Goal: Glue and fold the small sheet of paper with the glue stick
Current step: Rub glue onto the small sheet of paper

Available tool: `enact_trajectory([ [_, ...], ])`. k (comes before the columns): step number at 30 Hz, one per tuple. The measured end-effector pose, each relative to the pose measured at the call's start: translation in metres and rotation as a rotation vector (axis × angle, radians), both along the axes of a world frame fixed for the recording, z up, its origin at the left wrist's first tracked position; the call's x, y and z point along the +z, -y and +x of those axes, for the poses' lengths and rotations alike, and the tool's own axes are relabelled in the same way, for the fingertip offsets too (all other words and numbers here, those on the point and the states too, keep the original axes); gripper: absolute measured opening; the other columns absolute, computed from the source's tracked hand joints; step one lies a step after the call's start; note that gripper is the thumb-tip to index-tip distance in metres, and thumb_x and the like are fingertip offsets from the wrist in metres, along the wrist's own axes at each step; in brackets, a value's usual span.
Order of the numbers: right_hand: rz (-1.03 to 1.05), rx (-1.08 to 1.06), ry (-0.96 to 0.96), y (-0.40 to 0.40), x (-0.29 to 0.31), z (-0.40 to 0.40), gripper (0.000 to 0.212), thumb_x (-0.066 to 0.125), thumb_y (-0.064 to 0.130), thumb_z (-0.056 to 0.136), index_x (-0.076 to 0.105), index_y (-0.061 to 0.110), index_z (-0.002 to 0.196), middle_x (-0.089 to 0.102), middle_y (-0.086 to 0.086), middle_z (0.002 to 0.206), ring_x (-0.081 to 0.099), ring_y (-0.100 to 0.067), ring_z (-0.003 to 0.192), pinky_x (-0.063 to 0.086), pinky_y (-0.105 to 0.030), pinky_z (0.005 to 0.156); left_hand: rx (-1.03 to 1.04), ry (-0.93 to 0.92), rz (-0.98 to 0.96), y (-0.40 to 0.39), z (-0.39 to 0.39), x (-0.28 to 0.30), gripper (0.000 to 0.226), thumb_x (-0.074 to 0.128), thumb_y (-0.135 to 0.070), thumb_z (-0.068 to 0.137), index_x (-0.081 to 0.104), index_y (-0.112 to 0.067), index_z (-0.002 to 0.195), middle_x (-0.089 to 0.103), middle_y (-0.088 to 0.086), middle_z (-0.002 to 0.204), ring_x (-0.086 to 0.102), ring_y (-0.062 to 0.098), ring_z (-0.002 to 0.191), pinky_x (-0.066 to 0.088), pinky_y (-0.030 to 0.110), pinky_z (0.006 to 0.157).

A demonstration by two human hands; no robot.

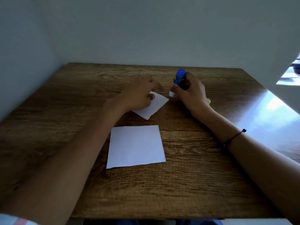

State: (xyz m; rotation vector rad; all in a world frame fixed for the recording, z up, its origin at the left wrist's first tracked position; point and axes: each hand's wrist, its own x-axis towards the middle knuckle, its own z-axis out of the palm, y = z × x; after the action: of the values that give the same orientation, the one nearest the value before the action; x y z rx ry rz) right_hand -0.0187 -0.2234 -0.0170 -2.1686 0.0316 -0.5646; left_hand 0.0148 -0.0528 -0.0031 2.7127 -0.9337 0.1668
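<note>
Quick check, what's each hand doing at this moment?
Left hand: open, fingers resting on the small sheet of paper.
Right hand: gripping the glue stick, white tip pointing down beside the sheet.

A plain indoor corner, most likely a room in a home or a small office.

A wood-grain worktop [194, 176] is pushed into the angle where two bare, pale grey-white walls [146, 30] meet, with nothing hung on either. Daylight falls from the right and glares on that edge of the worktop, and a bright opening [290, 75] at the far right shows blurred shapes too unclear to name. On the wood lie only paper sheets [136, 146] and a glue stick [178, 78], desk-craft things, with no tools, machines or shop fittings to mark the place more exactly.
</note>
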Motion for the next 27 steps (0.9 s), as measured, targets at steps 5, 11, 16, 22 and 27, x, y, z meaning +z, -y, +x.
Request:
enact_trajectory([
  [5,-0.004,-0.016,0.006,0.000,-0.001,0.002,0.029,0.065,0.027,0.084,0.057,0.013,0.108,0.065,-0.003,0.099,0.059,-0.017,0.090,0.048,-0.032,0.082,-0.093,-0.092,0.175,-0.002,0.000,-0.001,0.039,0.053,-0.029,0.088,0.050,-0.028,0.127,0.046,0.006,0.130,0.040,0.018,0.109,0.035,0.033,0.086],
  [11,-0.013,-0.023,0.026,0.000,-0.002,0.007,0.029,0.065,0.029,0.084,0.057,0.014,0.107,0.062,0.001,0.095,0.058,-0.015,0.089,0.046,-0.030,0.080,0.053,0.063,0.108,0.018,-0.011,-0.012,0.055,0.052,-0.051,0.082,0.050,-0.013,0.123,0.051,0.010,0.124,0.051,0.023,0.104,0.039,0.033,0.076],
  [16,-0.037,0.046,-0.001,-0.006,-0.001,0.017,0.031,0.066,0.025,0.084,0.058,0.013,0.111,0.063,0.000,0.098,0.058,-0.012,0.089,0.045,-0.024,0.078,0.051,-0.039,0.028,0.013,-0.008,-0.005,0.053,0.058,-0.047,0.081,0.051,-0.018,0.125,0.055,0.008,0.122,0.050,0.023,0.109,0.037,0.032,0.079],
  [22,-0.052,0.085,-0.031,-0.008,0.000,0.025,0.035,0.066,0.023,0.083,0.057,0.014,0.116,0.064,-0.003,0.103,0.059,-0.016,0.094,0.047,-0.029,0.085,0.027,-0.156,0.078,0.007,-0.006,0.004,0.050,0.060,-0.042,0.081,0.055,-0.018,0.124,0.051,0.008,0.122,0.048,0.022,0.109,0.038,0.031,0.080],
  [27,-0.110,0.132,-0.052,-0.009,0.000,0.026,0.041,0.063,0.023,0.085,0.052,0.014,0.123,0.061,-0.004,0.108,0.055,-0.013,0.097,0.042,-0.025,0.084,0.026,-0.197,0.088,0.007,-0.008,0.006,0.053,0.061,-0.040,0.081,0.052,-0.018,0.128,0.046,0.008,0.129,0.045,0.022,0.116,0.036,0.030,0.086],
])
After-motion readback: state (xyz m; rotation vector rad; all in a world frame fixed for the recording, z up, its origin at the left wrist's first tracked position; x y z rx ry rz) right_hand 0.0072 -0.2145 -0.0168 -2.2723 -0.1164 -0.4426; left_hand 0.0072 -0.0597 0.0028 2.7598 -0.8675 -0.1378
